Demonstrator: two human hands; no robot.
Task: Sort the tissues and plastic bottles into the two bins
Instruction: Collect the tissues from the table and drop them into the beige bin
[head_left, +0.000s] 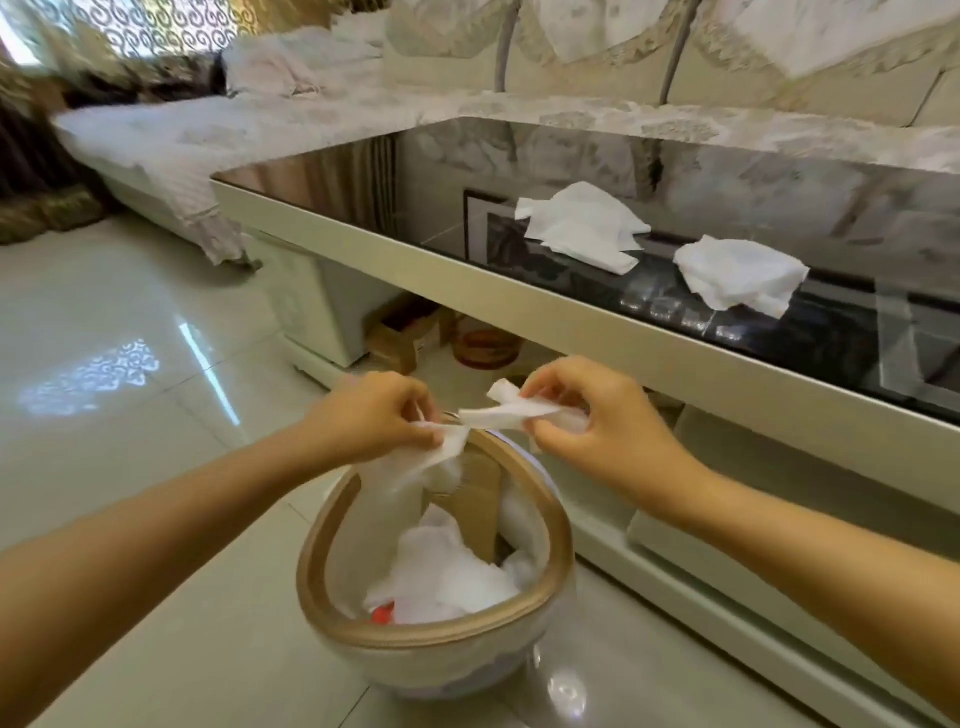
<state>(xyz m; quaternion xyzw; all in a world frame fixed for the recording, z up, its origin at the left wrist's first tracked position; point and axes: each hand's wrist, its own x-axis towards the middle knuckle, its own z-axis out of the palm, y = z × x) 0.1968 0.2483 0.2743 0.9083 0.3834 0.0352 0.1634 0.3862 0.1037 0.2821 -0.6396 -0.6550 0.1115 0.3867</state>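
A round bin with a gold rim stands on the floor right below my hands, with white tissues and something red inside. My left hand pinches a white tissue that hangs over the bin's far rim. My right hand pinches another crumpled tissue just above the bin. Two more white tissues lie on the dark glass table. No plastic bottle and no second bin are in view.
The long glass-topped coffee table has a cream frame and a lower shelf; a box and a basket sit under it. A covered sofa runs behind it. Glossy tiled floor spreads to the left.
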